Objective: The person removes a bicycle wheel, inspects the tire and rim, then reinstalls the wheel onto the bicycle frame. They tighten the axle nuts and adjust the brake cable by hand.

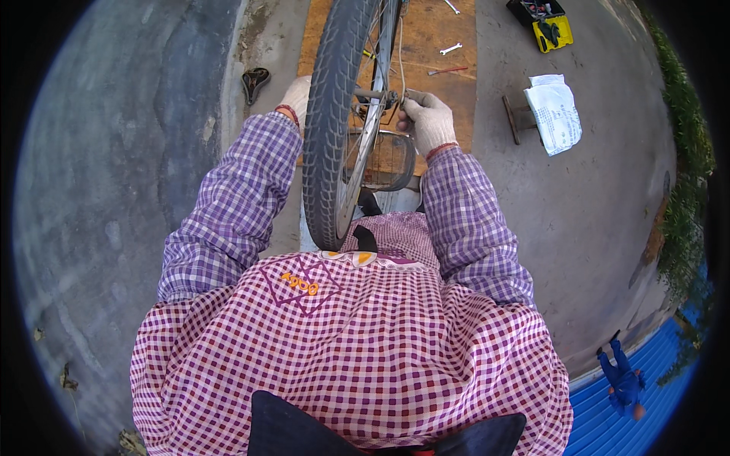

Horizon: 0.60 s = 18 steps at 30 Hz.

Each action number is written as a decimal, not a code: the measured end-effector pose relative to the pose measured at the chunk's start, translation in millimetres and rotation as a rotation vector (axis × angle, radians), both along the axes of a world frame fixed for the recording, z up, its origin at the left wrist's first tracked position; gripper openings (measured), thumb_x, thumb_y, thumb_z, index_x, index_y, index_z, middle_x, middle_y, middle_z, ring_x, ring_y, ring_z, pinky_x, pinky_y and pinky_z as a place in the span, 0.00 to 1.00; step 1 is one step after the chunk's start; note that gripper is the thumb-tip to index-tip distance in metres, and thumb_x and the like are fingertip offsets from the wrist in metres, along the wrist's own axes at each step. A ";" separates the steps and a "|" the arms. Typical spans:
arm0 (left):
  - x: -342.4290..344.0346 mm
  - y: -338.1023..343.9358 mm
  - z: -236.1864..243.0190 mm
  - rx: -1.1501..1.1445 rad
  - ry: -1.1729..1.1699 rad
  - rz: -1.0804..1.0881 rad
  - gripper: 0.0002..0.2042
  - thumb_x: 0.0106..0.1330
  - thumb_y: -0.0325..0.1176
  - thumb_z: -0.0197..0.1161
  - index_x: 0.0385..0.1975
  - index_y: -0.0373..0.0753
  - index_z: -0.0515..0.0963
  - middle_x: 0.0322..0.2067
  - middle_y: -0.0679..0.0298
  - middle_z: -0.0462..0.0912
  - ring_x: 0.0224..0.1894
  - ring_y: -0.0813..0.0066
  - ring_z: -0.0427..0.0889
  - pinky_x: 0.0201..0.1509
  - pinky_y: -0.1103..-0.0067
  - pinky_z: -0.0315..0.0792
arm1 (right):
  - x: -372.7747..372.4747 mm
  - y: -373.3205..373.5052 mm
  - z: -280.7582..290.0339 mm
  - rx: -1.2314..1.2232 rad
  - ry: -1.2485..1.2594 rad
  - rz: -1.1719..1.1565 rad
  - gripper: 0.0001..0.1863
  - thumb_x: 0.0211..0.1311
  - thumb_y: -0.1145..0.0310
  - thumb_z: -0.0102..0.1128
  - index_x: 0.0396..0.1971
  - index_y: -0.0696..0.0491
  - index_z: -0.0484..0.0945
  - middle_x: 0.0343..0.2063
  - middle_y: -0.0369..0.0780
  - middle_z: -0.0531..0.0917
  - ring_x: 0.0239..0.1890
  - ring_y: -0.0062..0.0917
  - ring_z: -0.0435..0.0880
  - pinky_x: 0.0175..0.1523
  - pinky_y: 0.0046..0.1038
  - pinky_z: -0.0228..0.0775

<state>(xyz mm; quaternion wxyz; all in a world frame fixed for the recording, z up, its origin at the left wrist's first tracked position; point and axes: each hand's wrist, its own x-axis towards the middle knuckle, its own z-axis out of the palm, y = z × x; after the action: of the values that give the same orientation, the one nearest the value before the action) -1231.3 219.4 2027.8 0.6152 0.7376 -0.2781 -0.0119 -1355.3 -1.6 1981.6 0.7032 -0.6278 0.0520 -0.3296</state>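
A bicycle wheel [328,129] with a knobbly black tyre stands upright in front of me, its rim and spokes turned to the right. My right hand [430,120], in a whitish knit glove, is at the hub [389,99] on the wheel's right side. Its thumb and fingers close around the lower end of a thin pale cable [402,53] that runs down beside the frame. On the tyre's other side is my left hand [297,97], gloved too; the tyre hides its fingers. Below the hub sits a dark wire basket [391,161].
A wooden board [449,83] lies under the bicycle, with wrenches [451,49] and a red-handled screwdriver [447,71] on it. A black saddle [255,83] rests at left. To the right are a stool with white sheeting [553,114] and a black-yellow toolbox [549,26]. A person [623,380] stands far right.
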 end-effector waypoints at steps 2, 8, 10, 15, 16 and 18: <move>0.7 -3.9 -2.1 -0.012 0.004 -0.021 0.23 0.79 0.53 0.58 0.40 0.35 0.86 0.28 0.63 0.85 0.24 0.76 0.78 0.30 0.75 0.75 | -7.7 -3.2 2.3 0.017 0.007 0.004 0.15 0.76 0.73 0.60 0.55 0.66 0.79 0.30 0.39 0.82 0.27 0.21 0.81 0.32 0.25 0.78; 5.5 -0.5 -2.3 -0.033 0.008 -0.041 0.23 0.79 0.52 0.58 0.42 0.35 0.86 0.31 0.61 0.86 0.29 0.76 0.82 0.34 0.76 0.77 | -1.1 -2.1 1.1 -0.008 0.056 -0.038 0.12 0.77 0.71 0.59 0.51 0.65 0.80 0.29 0.38 0.81 0.26 0.21 0.79 0.31 0.24 0.77; 9.7 -0.5 3.7 -0.057 0.026 -0.050 0.20 0.81 0.47 0.54 0.45 0.33 0.83 0.35 0.59 0.87 0.32 0.73 0.85 0.36 0.73 0.80 | 9.6 -2.4 2.5 -0.029 0.069 -0.025 0.13 0.77 0.70 0.59 0.50 0.64 0.81 0.28 0.37 0.81 0.25 0.20 0.78 0.30 0.24 0.76; -22.6 -44.3 35.1 -0.038 -0.057 -0.172 0.18 0.83 0.39 0.47 0.53 0.30 0.79 0.39 0.56 0.88 0.34 0.69 0.86 0.40 0.70 0.82 | -31.8 -47.5 35.8 -0.068 0.072 -0.076 0.13 0.78 0.65 0.59 0.46 0.61 0.82 0.26 0.35 0.80 0.23 0.17 0.77 0.29 0.22 0.74; -36.2 -63.3 42.2 -0.058 -0.088 -0.252 0.19 0.83 0.41 0.48 0.54 0.31 0.79 0.38 0.58 0.87 0.33 0.71 0.85 0.38 0.71 0.80 | -58.0 -70.3 45.9 -0.040 0.040 -0.148 0.13 0.77 0.64 0.61 0.44 0.61 0.82 0.26 0.35 0.80 0.23 0.18 0.77 0.28 0.23 0.74; -65.5 -104.2 61.5 0.011 -0.041 -0.214 0.21 0.82 0.45 0.51 0.57 0.33 0.79 0.35 0.62 0.86 0.30 0.75 0.83 0.33 0.73 0.77 | -91.8 -98.6 62.5 -0.078 0.089 -0.215 0.14 0.75 0.64 0.62 0.44 0.62 0.83 0.25 0.36 0.81 0.21 0.18 0.77 0.26 0.24 0.73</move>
<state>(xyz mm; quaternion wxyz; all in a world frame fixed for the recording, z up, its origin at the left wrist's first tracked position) -1296.8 115.2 2089.3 0.6004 0.7071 -0.3679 -0.0639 -1447.1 -100.2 2044.1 0.6359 -0.6594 0.1372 -0.3768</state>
